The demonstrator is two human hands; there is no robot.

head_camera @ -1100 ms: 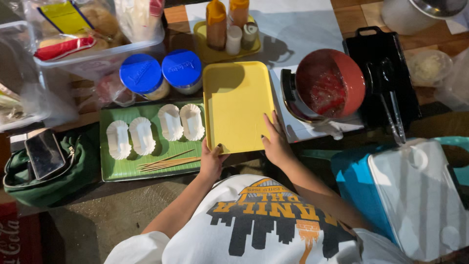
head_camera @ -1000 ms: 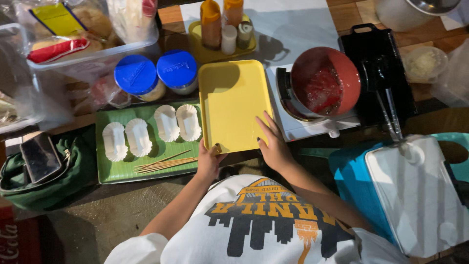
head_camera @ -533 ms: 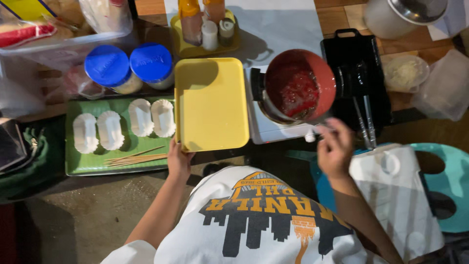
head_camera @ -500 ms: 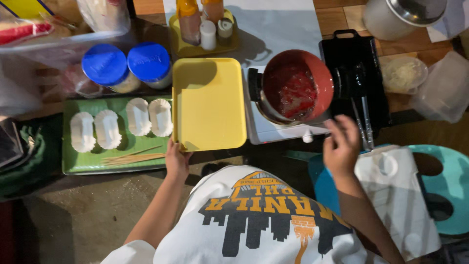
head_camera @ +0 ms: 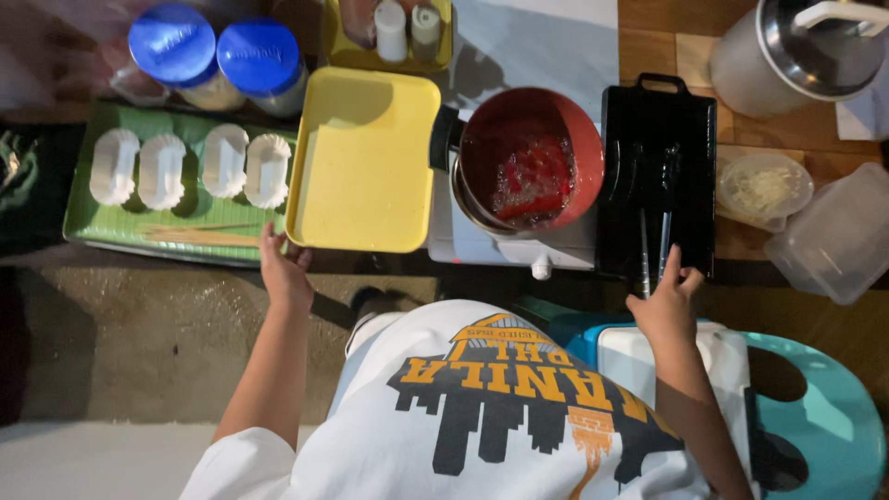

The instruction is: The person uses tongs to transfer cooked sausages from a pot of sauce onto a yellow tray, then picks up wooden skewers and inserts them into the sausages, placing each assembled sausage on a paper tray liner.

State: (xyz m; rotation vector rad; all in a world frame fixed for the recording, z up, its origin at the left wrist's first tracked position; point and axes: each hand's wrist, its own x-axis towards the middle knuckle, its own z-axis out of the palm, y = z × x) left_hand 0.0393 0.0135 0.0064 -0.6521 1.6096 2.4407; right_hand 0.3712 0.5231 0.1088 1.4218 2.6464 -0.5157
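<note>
My left hand (head_camera: 285, 276) grips the near left corner of an empty yellow tray (head_camera: 366, 167), which lies between a green tray and a red pot. My right hand (head_camera: 665, 306) reaches over the near edge of a black tray (head_camera: 699, 139), its fingertips closed on the handle end of dark tongs (head_camera: 653, 213) lying there. The red pot (head_camera: 588, 139) holds red sauce and sits on a white burner (head_camera: 482, 245) between the two trays.
The green tray (head_camera: 111, 222) carries several white paper cups (head_camera: 162, 168) and wooden skewers (head_camera: 199, 236). Two blue-lidded jars (head_camera: 218, 51), a small yellow tray with bottles (head_camera: 347, 51), a metal pot (head_camera: 796, 51) and plastic tubs (head_camera: 838, 236) stand behind. A teal and white cooler (head_camera: 815, 407) is at my right.
My right hand has moved from near the burner's knob over to the black tray and onto the tongs. My left hand stays on the yellow tray's corner. The view has shifted left.
</note>
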